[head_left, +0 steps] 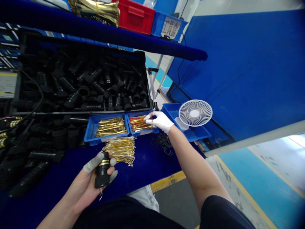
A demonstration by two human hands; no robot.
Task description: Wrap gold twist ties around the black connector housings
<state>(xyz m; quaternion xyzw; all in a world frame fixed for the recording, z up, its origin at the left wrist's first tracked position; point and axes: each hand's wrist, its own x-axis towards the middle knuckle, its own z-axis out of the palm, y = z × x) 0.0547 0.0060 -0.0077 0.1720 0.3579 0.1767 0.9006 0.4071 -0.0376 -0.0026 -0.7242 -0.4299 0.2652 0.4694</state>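
My left hand (91, 181), with grey finger covers, holds a black ribbed sleeve (102, 176) that has gold bands round its upper part. A thin white strand hangs below it. Just behind lies a pile of gold ties with white ends (122, 150) on the blue surface. My right hand (159, 121), in a white glove, reaches over the right blue tray of gold and red ties (138, 123). Its thumb and fingers are bent together at the ties; what they pinch is too small to make out. The left blue tray (90, 128) holds gold ties.
A large black crate (83, 112) full of black sleeves stands behind the trays. More black sleeves (44, 155) lie at the left. Black rings (163, 141) and a white fan (195, 113) are at the right. A shelf edge (133, 39) with red and blue boxes crosses above.
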